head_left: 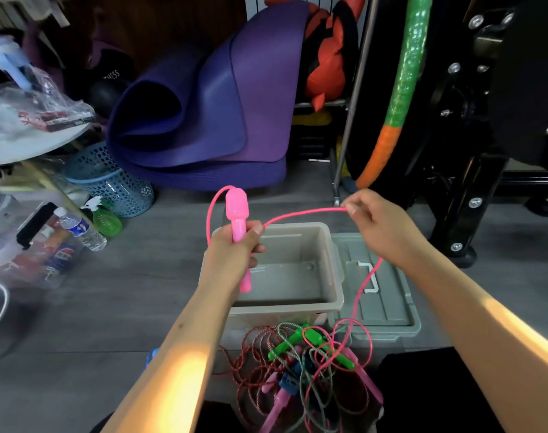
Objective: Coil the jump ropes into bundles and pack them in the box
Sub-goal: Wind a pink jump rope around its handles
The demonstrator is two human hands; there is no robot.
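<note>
My left hand [235, 254] grips a pink jump-rope handle [236, 207] upright above the open grey box [335, 276]. Its pink cord [297, 214] loops over the handle top and runs right to my right hand [379, 226], which pinches it between thumb and fingers. From there the cord drops down to a tangled pile of ropes [304, 367] on the floor in front of the box. The pile holds green handles [313, 335], pink handles, a blue handle, a red cord and a grey-green cord. The box is empty inside.
The grey box lid [388, 307] lies on the floor right of the box. A rolled purple mat [210, 114] stands behind. A blue basket [110, 179], green spray bottle [105, 218] and water bottle [82, 229] crowd the left. Black equipment frame [472, 182] at right.
</note>
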